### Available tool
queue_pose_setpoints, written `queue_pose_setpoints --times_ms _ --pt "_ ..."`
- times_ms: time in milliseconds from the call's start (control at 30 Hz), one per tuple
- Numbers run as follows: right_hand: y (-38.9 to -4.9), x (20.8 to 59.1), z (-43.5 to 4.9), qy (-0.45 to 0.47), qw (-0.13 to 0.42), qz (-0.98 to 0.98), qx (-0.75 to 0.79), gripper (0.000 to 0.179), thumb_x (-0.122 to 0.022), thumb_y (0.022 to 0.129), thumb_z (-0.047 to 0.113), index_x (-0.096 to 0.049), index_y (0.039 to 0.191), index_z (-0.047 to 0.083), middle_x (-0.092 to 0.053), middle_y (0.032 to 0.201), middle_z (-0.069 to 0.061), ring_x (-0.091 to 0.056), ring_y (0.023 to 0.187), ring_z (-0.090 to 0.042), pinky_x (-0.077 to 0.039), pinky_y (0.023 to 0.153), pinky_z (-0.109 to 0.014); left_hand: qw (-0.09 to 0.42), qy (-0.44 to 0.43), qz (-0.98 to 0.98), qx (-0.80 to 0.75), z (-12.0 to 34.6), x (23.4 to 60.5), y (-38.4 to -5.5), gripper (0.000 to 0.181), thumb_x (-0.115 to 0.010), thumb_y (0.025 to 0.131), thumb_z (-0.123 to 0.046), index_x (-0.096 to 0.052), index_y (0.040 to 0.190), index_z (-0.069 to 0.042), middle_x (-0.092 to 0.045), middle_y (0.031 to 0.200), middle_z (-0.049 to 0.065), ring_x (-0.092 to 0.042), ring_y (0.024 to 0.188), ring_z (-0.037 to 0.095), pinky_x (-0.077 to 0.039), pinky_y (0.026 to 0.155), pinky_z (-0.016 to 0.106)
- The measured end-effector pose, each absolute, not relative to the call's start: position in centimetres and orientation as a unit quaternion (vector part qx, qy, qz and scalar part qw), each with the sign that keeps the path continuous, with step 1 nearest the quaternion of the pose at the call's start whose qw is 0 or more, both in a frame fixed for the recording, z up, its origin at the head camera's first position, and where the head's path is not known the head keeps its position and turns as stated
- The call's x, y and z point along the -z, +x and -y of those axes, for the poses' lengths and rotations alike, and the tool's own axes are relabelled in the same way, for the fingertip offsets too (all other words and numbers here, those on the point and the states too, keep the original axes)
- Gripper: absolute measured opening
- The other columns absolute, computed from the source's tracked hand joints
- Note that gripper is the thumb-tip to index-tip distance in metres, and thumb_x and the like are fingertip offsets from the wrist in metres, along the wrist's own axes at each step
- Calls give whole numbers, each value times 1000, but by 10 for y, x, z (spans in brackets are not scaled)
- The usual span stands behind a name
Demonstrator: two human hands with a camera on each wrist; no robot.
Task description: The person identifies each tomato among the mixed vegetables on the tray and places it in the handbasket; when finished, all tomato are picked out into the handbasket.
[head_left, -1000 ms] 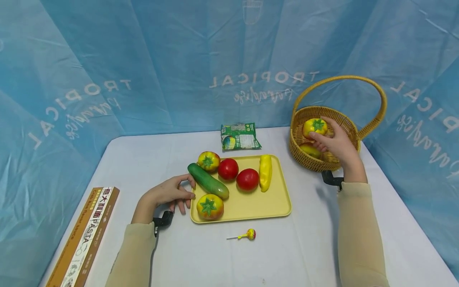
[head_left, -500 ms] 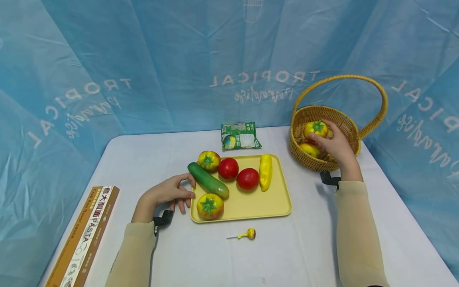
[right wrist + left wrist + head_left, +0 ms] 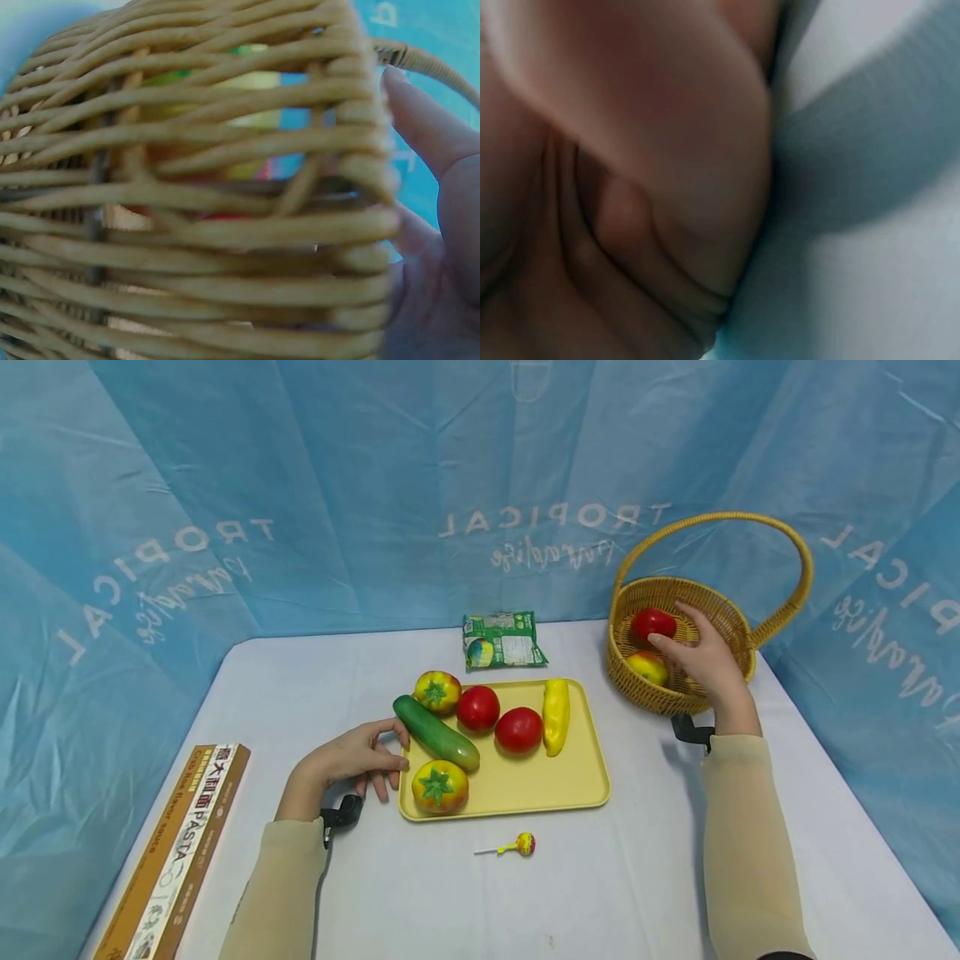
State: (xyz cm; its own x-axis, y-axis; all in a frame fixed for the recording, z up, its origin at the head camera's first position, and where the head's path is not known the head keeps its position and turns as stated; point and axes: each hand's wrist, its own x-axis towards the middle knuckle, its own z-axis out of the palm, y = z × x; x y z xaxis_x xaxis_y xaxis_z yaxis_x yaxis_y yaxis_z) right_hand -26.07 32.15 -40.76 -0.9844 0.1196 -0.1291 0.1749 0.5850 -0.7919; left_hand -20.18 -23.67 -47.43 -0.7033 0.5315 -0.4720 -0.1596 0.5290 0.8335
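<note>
In the head view my right hand [image 3: 703,660] is inside the wicker basket [image 3: 637,695], its fingers spread beside a red toy fruit [image 3: 652,625]. Thumb and forefinger stand apart, the thumb close to the fruit. Below it in the basket lies a yellow-red toy fruit [image 3: 648,667]. My left hand [image 3: 352,755] rests at the left rim of the yellow tray [image 3: 547,789], fingers loosely bent and touching the edge. Near it lie a green toy cucumber [image 3: 437,732] and a yellow-red fruit with a green star-shaped leaf [image 3: 440,787]. The left wrist view is a blurred close-up of skin.
Also on the tray are red toy fruits [image 3: 518,731], a leaf-topped fruit [image 3: 437,692] and a long yellow toy vegetable [image 3: 556,717]. A green packet [image 3: 502,641] lies behind, a lollipop [image 3: 517,845] in front. A pasta box [image 3: 176,852] lies left. The basket handle [image 3: 798,585] arches high.
My right hand has let go of the leaf-topped yellow fruit. It now lies in the basket with a red side showing. My left hand has stayed at the tray rim.
</note>
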Motion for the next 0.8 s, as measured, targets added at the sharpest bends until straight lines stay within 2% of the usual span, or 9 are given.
queue_pose_setpoints --times_ms 233,400,600,800 --pt "-250 387 -310 52 32 -884 464 92 -69 97 60 -19 170 36 -64 94 0 -61 81 -16 -55 74 -27 368 116 -790 -476 238 476 -202 39 -71 102 -24 -47 127 -8 -78 78 11 -77 59 24 -47 43 22" --pt "-241 370 -296 18 49 -866 497 87 -70 100 50 -21 169 34 -65 89 7 -62 80 -15 -54 73 -27 369 119 -790 -475 237 475 -205 40 -71 102 -25 -47 128 -7 -77 78 12 -77 59 24 -47 43 23" --pt "-234 360 -271 -44 70 -849 522 80 -72 101 41 -26 167 37 -59 76 -1 -55 70 -26 -51 65 -38 370 110 -790 -476 238 474 -205 41 -72 101 -26 -47 128 -8 -77 78 11 -76 59 24 -48 43 24" --pt "-228 358 -252 -86 100 -834 536 77 -71 103 33 -27 166 40 -49 66 -2 -49 65 -25 -46 63 -35 370 109 -789 -478 238 475 -203 41 -72 101 -25 -47 128 -7 -78 79 12 -76 58 24 -47 43 23"
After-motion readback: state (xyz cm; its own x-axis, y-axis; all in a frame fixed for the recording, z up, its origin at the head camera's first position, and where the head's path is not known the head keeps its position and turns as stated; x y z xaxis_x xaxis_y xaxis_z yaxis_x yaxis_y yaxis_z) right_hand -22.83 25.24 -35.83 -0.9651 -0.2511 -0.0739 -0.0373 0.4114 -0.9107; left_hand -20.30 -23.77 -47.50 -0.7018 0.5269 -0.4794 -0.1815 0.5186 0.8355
